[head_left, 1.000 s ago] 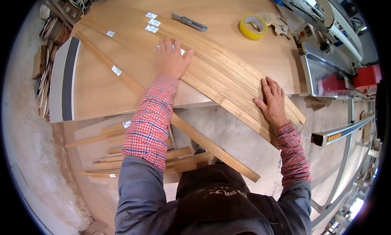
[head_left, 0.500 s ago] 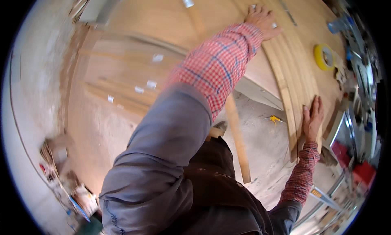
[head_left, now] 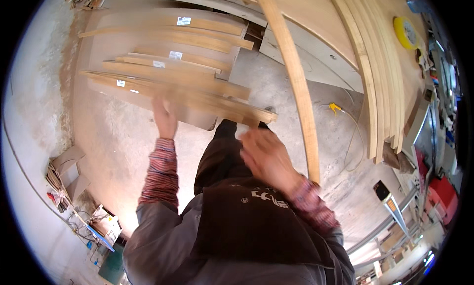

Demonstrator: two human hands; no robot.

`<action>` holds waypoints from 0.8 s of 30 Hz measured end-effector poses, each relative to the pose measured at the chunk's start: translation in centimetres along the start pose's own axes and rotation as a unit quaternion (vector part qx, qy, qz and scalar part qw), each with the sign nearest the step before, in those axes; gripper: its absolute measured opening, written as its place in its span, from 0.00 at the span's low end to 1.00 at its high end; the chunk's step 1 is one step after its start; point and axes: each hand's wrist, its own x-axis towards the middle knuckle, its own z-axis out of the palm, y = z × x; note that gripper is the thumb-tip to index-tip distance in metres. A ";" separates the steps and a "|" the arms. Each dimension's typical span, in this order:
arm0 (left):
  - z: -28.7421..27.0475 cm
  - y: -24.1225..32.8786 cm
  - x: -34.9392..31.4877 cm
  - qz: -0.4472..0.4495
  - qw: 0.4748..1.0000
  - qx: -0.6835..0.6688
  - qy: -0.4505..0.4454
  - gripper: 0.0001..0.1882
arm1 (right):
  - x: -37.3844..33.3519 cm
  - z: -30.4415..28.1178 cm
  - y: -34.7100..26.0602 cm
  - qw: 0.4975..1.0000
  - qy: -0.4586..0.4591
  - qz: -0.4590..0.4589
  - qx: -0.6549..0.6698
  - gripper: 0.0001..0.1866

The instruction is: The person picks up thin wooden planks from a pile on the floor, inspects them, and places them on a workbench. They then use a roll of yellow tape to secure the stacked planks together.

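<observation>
My left hand is at the near edge of a stack of wooden strips. Its fingertips blur against the wood, so whether they grip it cannot be told. In front of my body, just short of the strips' right ends, hovers my right hand, its fingers smeared by motion. More wooden strips, some with white labels, lie farther back on a low board. To the right, a single long strip slants from the workbench toward me. A row of pale strips lies along the workbench.
A yellow tape roll lies on the workbench. A yellow air blow gun with a thin hose is below the bench edge. Tools and a red object crowd the right side. A stained wall rises at the left.
Both hands have left the row of strips on the workbench. My left hand has swung left to the low stack; my right hand has come in before my body. The view has turned left.
</observation>
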 end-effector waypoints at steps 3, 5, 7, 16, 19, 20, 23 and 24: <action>3.5 -3.5 -3.5 -0.112 0.990 -0.091 0.000 0.28 | 0.2 8.8 9.2 0.977 0.081 0.151 -0.126 0.23; 6.4 -8.5 -4.9 -0.267 0.940 -0.213 -0.006 0.25 | 0.5 11.6 13.9 0.957 0.097 0.168 -0.215 0.23; 6.3 -5.4 -2.3 -0.401 0.871 -0.282 -0.029 0.26 | -0.1 13.1 17.6 0.951 0.023 0.191 -0.241 0.21; 6.5 -8.8 1.4 -0.473 0.807 -0.335 -0.110 0.24 | -0.7 13.3 18.5 0.970 -0.054 0.174 -0.159 0.19; 6.1 -8.8 1.2 -0.490 0.800 -0.331 -0.101 0.24 | -0.4 13.6 18.4 0.969 -0.079 0.190 -0.136 0.22; 5.9 -8.7 1.2 -0.488 0.803 -0.326 -0.104 0.24 | -0.4 13.5 18.3 0.968 -0.090 0.197 -0.125 0.24; 6.1 -9.2 1.3 -0.473 0.814 -0.321 -0.099 0.22 | -0.1 13.8 17.1 0.966 -0.034 0.152 -0.204 0.33; 6.5 -10.0 1.0 -0.466 0.817 -0.327 -0.085 0.21 | -0.2 13.7 16.0 0.970 0.044 0.152 -0.184 0.34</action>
